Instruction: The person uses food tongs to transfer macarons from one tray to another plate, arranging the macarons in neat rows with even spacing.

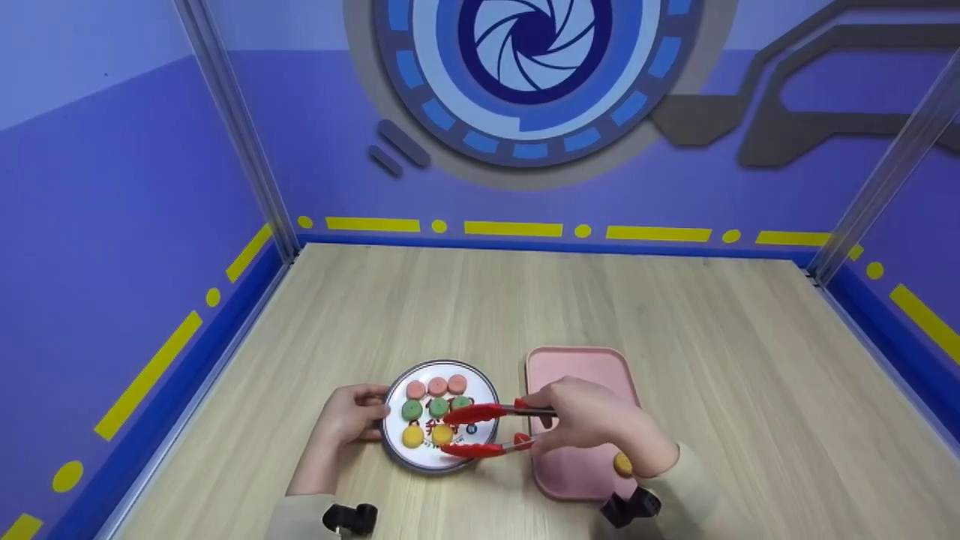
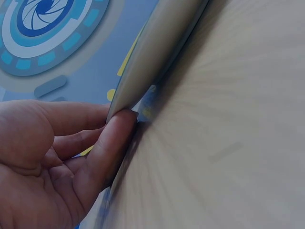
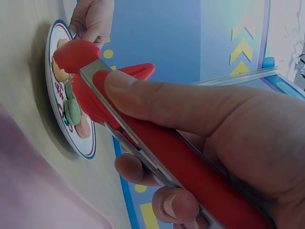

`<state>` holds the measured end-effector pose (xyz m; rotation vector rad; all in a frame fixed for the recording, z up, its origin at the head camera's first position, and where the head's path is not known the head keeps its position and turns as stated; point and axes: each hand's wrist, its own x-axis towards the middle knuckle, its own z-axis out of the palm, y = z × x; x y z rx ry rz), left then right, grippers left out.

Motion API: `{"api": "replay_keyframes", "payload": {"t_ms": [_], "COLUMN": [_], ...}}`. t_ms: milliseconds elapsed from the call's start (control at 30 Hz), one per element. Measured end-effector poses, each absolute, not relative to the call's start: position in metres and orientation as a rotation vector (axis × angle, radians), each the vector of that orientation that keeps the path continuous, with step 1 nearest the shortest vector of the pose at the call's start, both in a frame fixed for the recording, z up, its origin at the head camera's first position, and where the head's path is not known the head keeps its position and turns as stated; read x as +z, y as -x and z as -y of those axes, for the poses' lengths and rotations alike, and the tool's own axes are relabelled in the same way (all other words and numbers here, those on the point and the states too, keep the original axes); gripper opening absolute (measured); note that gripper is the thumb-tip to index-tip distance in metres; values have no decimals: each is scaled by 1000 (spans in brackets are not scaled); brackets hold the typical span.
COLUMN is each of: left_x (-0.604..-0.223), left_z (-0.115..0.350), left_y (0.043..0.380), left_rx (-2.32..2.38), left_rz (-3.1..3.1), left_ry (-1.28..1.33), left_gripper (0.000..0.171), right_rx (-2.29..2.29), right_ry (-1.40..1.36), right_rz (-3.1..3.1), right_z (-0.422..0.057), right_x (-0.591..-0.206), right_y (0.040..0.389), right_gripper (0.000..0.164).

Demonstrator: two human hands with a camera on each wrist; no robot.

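Note:
A round white plate with a dark rim carries small macarons in rows: three pink ones, three green ones and two yellow ones. My left hand pinches the plate's left edge; the left wrist view shows thumb and fingers at the rim. In my right hand are red-tipped metal tongs, reaching over the plate's right side. Their tips stand apart near the right yellow macaron; whether they touch it I cannot tell. One green macaron is partly covered by the upper tip.
A pink rectangular tray lies right of the plate, below my right hand. One yellow macaron rests at its right edge, partly behind the wrist. The wooden table meets blue walls at the back and sides.

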<state>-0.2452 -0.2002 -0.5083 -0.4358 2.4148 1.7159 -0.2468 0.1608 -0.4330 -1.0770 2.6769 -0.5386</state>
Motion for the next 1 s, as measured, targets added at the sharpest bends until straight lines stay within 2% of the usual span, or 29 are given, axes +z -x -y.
{"api": "replay_keyframes", "payload": {"t_ms": [300,500,633,833,1000], "left_x": [-509,-510,-510,-509,-510], "left_z": [200,200,200,200,200], "left_y": [246,246,246,246,246], "left_rx": [1716,1721,1726,1720,1718], "left_rz": [-2413,-2407,-2403,-2413,-2411], "left_ry": [431,439,441,438,444], "left_gripper": [39,40,40,40,41], "right_rx": [-562,-570,-595,-651,-643], "right_ry": [1069,987,993,990,891], "right_rz": [-2699,-2687,-2685,-2673,-2688], "right_z": [-178,-194,-207,-224,-237], "right_x": [-428,-424,-421,-419,-417], "right_y": [242,239,237,234,228], "right_gripper": [30,49,50,42,55]}}
